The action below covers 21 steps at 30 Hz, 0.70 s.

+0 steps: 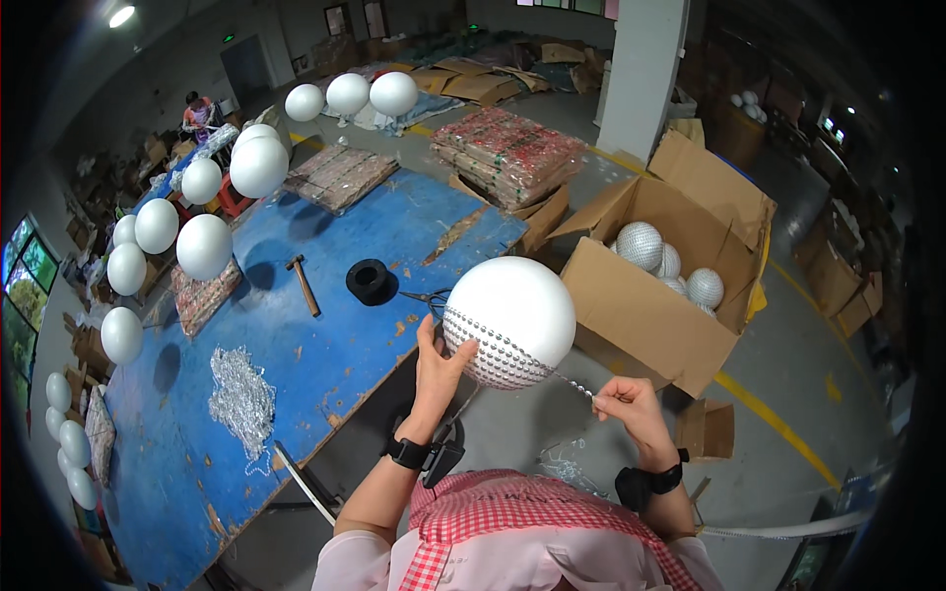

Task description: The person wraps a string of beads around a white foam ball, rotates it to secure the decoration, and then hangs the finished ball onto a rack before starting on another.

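My left hand (438, 366) cups the lower left side of a large white foam ball (512, 310), fingers spread on it. The ball's underside is covered with rows of small silver mirror tiles. A thin strand of mirror tiles (570, 382) runs from the ball's bottom to my right hand (625, 401), which pinches it between fingertips, to the right of and below the ball. Both wrists carry black bands. A red-and-white checked apron (512, 512) shows at the bottom.
A blue worktable (296, 345) on my left holds a hammer (304, 284), a black tape roll (369, 280), scissors (426, 295) and a heap of silver strands (241, 399). White balls on stands (203, 246) ring it. An open carton (670, 286) with mirrored balls stands right. Another person (199, 114) works far back.
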Available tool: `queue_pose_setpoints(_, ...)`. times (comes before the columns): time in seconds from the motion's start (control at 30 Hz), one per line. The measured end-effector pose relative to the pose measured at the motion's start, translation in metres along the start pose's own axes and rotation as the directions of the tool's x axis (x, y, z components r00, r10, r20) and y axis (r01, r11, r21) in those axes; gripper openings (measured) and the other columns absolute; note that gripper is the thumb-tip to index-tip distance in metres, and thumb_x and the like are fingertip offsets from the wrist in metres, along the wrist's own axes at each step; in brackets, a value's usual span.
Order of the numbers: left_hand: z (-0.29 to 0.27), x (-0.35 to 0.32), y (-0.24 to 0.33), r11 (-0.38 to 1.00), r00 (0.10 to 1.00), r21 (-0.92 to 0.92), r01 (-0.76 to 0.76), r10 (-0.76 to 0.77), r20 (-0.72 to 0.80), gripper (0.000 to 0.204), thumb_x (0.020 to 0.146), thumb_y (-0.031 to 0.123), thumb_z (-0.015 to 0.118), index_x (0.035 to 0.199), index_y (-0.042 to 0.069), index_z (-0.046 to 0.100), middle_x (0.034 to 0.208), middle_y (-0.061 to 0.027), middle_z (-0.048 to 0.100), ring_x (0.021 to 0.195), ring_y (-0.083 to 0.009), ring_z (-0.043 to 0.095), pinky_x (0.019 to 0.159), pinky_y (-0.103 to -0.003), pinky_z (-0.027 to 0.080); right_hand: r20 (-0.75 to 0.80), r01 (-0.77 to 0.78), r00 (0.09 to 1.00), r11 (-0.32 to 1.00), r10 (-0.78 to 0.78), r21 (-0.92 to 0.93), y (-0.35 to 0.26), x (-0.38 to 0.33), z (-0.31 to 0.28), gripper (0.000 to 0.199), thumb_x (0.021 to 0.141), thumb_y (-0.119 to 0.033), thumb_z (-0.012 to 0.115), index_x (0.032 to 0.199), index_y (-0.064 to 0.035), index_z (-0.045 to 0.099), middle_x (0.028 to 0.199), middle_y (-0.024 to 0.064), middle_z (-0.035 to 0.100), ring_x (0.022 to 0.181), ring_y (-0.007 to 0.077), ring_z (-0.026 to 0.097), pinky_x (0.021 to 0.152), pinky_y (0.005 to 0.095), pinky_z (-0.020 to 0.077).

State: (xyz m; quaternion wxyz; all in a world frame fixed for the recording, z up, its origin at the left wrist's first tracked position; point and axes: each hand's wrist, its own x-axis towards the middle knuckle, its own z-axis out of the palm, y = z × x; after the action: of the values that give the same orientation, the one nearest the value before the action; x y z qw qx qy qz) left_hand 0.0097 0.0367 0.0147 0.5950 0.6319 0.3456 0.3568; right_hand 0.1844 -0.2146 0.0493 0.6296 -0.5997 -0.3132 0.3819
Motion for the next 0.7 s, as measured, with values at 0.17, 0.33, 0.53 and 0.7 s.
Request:
queue_pose_setpoints(0.17, 0.001, -0.001, 0.0, 0.984, 0.993, 0.145, -0.107, 0.113, -0.032, 0.081, 0.081, 0.033, 0.075, 0.14, -0.001, 0.03, 0.135, -0.0237, 0.04, 0.12, -0.0313, 0.046, 0.097, -0.041, 0.043, 0.025, 0.028, 0.999, 0.998, -0.029, 0.048, -0.009, -0.001, 0.003, 0.01, 0.085, -0.007, 0.067, 0.081, 0.0014, 0.065, 0.075, 0.0031, 0.065, 0.065, 0.0065, 0.057, 0.06, 0.0206, 0.0437)
queue_pose_setpoints(0.33, 0.001, 0.0, 0.001, 0.972, 0.978, 0.121, -0.202, 0.206, -0.02, 0.058, 0.086, 0.027, 0.07, 0.13, 0.0, 0.043, 0.122, -0.0178, 0.049, 0.109, -0.0254, 0.051, 0.09, -0.037, 0.047, -0.065, 0.035, 0.997, 0.999, -0.038, -0.041, 0.017, 0.016, -0.007, 0.008, 0.085, -0.006, 0.068, 0.082, 0.0009, 0.066, 0.073, 0.002, 0.064, 0.064, 0.0059, 0.056, 0.06, 0.0201, 0.0433)
queue_pose_setpoints(0.53, -0.006, 0.004, -0.005, 0.985, 0.988, 0.078, -0.157, 0.156, 0.02, 0.05, 0.092, 0.022, 0.061, 0.132, -0.002, 0.043, 0.125, -0.019, 0.053, 0.111, -0.0251, 0.055, 0.093, -0.035, 0.045, -0.12, 0.064, 0.991, 0.998, -0.065, -0.016, 0.027, 0.026, -0.016, 0.007, 0.084, -0.005, 0.069, 0.082, 0.0002, 0.067, 0.07, 0.001, 0.064, 0.062, 0.0056, 0.056, 0.059, 0.0193, 0.0432)
queue_pose_setpoints(0.7, 0.002, -0.004, 0.002, 0.922, 0.986, 0.353, -0.158, 0.125, 0.114, 0.083, 0.089, 0.029, 0.065, 0.147, -0.005, 0.016, 0.139, -0.0298, 0.041, 0.128, -0.0333, 0.046, 0.103, -0.034, 0.038, -0.111, 0.053, 0.992, 0.998, -0.056, -0.028, 0.025, 0.024, -0.017, 0.007, 0.084, -0.006, 0.069, 0.081, 0.0002, 0.067, 0.07, 0.0011, 0.064, 0.062, 0.0056, 0.056, 0.059, 0.019, 0.0433)
